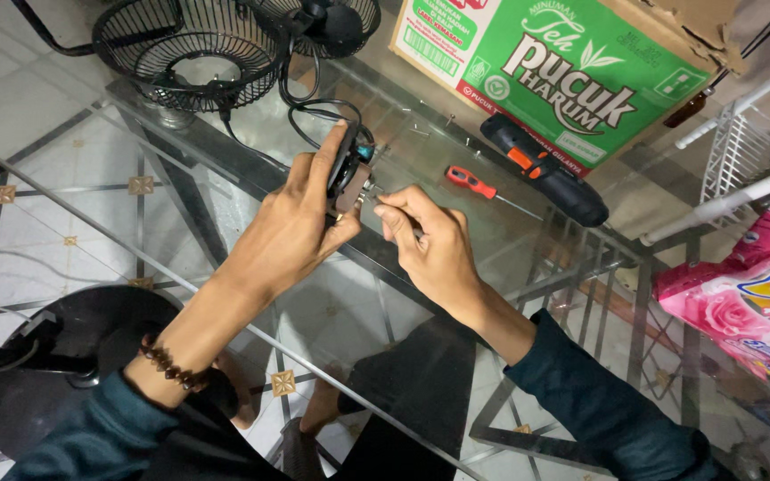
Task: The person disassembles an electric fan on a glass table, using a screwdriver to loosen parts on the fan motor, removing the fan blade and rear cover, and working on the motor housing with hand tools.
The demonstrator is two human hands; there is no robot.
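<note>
My left hand (291, 227) grips a small black electrical part (349, 169) with brown and blue bits, held upright over the glass table (421, 134). A black cord runs from it toward the fan. My right hand (430, 240) is pinched on a thin tool or screw, its tip against the part's lower edge; what it pinches is mostly hidden by the fingers. A red-handled screwdriver (474, 183) lies just beyond my right hand on the glass. A black and orange power screwdriver (545, 174) lies a little farther right.
A black fan grille (193, 49) and fan motor (331, 22) sit at the table's far left. A green and white carton (563, 67) stands at the back. A white wire rack (746, 147) and pink packet (755, 294) are on the right. A round black fan base (64, 356) is on the tiled floor.
</note>
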